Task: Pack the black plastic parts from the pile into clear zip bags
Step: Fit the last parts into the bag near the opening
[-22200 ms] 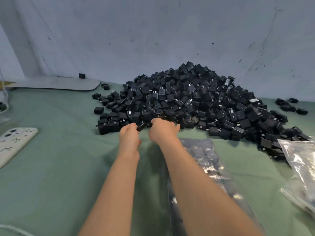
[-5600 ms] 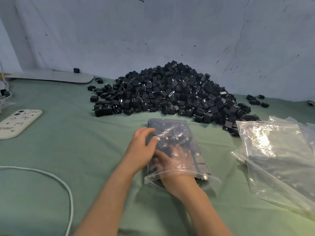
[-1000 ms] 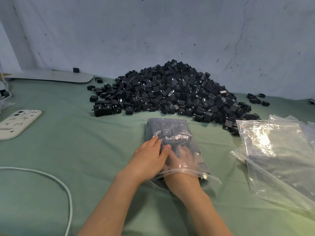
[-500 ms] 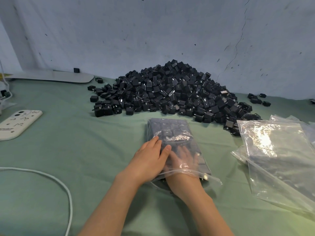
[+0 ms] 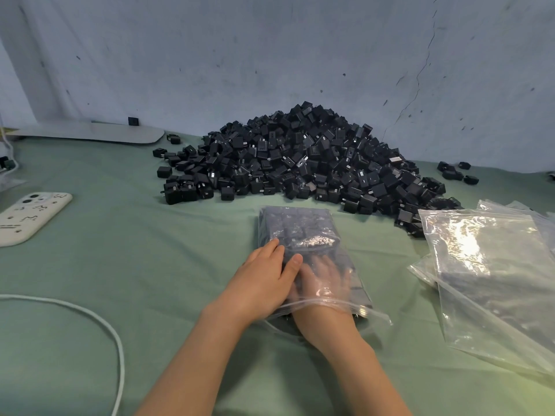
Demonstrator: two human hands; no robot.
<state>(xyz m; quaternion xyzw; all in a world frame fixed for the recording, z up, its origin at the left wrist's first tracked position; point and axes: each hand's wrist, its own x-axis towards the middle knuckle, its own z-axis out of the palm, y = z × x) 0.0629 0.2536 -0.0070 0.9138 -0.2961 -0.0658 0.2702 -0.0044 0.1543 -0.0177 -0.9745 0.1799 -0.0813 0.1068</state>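
Note:
A large pile of black plastic parts lies at the back of the green table against the wall. In front of it lies a clear zip bag filled with rows of black parts, its open mouth toward me. My left hand rests flat on top of the bag's left side with straight fingers. My right hand is inside the bag through the mouth, fingers spread flat against the parts, seen through the plastic.
A stack of empty clear zip bags lies at the right. A white phone case and a white cable lie at the left. A grey flat board sits at the back left. A few stray parts lie at the back right.
Almost nothing has changed in the last second; both hands stay at the bag. Earlier the left hand slid from the bag's side onto its top.

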